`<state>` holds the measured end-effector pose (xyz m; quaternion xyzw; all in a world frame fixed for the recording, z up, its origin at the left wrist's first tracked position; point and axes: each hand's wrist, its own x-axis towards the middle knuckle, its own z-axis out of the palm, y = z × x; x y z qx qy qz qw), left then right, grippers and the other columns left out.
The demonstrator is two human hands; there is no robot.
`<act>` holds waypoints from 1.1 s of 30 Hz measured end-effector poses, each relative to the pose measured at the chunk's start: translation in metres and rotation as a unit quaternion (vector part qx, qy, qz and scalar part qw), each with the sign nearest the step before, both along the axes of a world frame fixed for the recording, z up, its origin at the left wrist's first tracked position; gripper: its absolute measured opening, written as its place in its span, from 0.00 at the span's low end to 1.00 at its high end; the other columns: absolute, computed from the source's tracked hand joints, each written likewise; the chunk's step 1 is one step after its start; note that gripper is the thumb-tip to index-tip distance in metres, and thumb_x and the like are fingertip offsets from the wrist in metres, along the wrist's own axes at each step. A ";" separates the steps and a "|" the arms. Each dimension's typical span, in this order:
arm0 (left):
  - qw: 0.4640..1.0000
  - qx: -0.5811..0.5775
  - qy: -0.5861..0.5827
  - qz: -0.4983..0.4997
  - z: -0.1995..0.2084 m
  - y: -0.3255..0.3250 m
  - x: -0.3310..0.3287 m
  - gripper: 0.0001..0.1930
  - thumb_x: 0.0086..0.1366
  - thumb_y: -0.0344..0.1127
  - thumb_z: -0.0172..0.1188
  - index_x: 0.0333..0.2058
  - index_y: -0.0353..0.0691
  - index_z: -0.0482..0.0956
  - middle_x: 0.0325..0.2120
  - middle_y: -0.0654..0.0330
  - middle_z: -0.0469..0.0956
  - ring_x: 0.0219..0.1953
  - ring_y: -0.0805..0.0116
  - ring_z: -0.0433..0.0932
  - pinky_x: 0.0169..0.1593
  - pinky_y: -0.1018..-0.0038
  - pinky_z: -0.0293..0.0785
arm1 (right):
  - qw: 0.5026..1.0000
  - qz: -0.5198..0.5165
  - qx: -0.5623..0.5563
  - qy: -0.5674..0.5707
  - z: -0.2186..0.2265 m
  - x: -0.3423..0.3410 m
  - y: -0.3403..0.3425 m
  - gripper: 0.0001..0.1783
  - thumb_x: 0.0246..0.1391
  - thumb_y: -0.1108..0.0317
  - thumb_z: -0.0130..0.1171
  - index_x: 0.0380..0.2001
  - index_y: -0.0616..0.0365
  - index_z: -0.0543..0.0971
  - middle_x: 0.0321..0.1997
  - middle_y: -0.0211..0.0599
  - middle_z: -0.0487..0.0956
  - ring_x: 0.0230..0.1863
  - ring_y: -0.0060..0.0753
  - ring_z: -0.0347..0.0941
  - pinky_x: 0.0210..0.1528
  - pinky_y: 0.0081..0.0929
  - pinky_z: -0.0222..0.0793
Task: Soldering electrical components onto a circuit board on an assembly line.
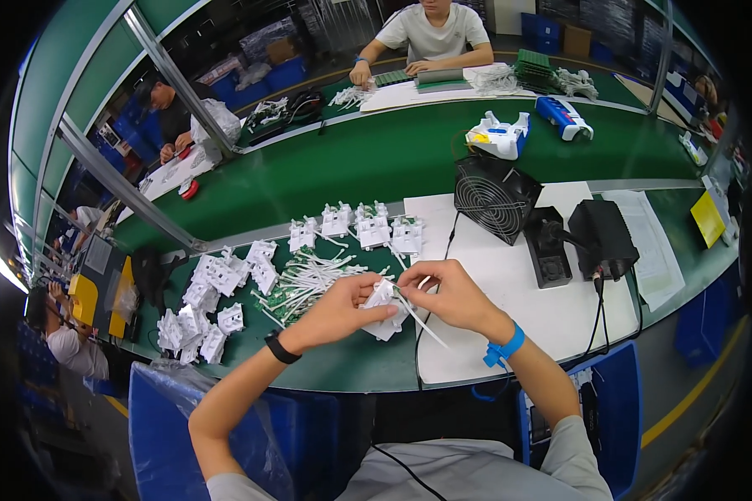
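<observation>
In front of me, my left hand (342,309) grips a small white plastic housing (386,324), its thumb across the near face. Pinched fingers of my right hand (455,294) hold a white cable (429,331) at the housing's upper right edge; its loose end slants down to the right. My fingers hide where cable and housing meet. Just beyond my left hand lies a heap of white cables (313,277) with small green circuit boards (286,307). Several similar white housings (336,220) stand in a row behind that heap, and more housings (194,311) are piled at its left.
A black fan (497,199), a black stand (548,255) and a black box (606,238) with cables occupy the white board (451,351) at right. Blue bins (618,409) sit below the bench edge. Across the green belt (368,144), a person (430,42) handles circuit boards.
</observation>
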<state>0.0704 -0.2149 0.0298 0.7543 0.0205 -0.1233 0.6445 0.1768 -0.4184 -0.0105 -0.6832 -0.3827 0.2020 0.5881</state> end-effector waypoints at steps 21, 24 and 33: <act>0.975 -0.023 -0.134 0.173 -0.057 -0.104 0.102 0.10 0.68 0.33 0.66 0.38 0.34 0.74 0.30 0.62 0.79 0.30 0.77 0.74 0.32 0.75 0.71 | 0.882 -0.244 -0.110 -0.387 -0.018 -0.018 -0.051 0.15 0.51 0.77 0.63 0.45 0.60 0.83 0.33 0.38 0.76 0.35 0.43 0.76 0.32 0.38 0.75; 0.979 0.021 -0.149 0.134 -0.073 -0.096 0.110 0.11 0.68 0.32 0.66 0.42 0.32 0.77 0.33 0.61 0.82 0.31 0.77 0.76 0.36 0.75 0.74 | 0.905 -0.250 -0.079 -0.335 -0.020 -0.014 -0.074 0.13 0.54 0.74 0.64 0.44 0.60 0.83 0.34 0.38 0.78 0.35 0.41 0.78 0.33 0.37 0.76; 0.990 -0.048 -0.069 0.112 -0.085 -0.086 0.095 0.20 0.68 0.27 0.66 0.55 0.33 0.72 0.36 0.52 0.86 0.35 0.72 0.85 0.34 0.78 0.80 | 0.874 -0.453 -0.144 -0.102 -0.057 0.049 -0.171 0.17 0.59 0.62 0.69 0.33 0.63 0.75 0.18 0.40 0.75 0.20 0.42 0.75 0.28 0.37 0.71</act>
